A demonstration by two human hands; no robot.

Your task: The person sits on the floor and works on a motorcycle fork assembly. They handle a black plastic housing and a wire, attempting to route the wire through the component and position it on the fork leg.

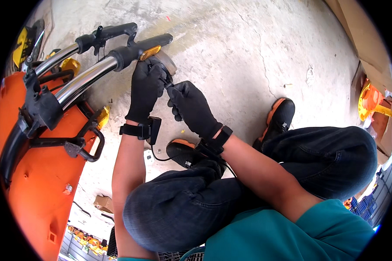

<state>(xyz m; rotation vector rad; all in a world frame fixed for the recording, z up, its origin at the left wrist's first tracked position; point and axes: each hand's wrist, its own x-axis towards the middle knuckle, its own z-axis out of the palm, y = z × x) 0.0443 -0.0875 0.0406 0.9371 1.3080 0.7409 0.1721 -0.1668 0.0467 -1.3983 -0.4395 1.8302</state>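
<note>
My left hand (144,85), in a black glove, is closed just under the lower end of a motorcycle front fork. My right hand (191,106), also gloved in black, pinches close beside it. A small dark piece (168,83) shows between the fingertips of both hands; its kind is hidden by the gloves. Above the left fingers, the near fork leg (91,76) has a chrome tube and a black lower end with an amber reflector (150,53). A curved greyish-brown part (167,63) sticks out behind the left fingers, partly covered.
The second fork leg (59,60) runs alongside, farther off. An orange panel (43,174) with black tubular bars fills the left side. Concrete floor (231,52) lies beyond my hands. Cardboard (363,39) and an orange-yellow part (371,101) stand at the right. My shoes (281,115) are close by.
</note>
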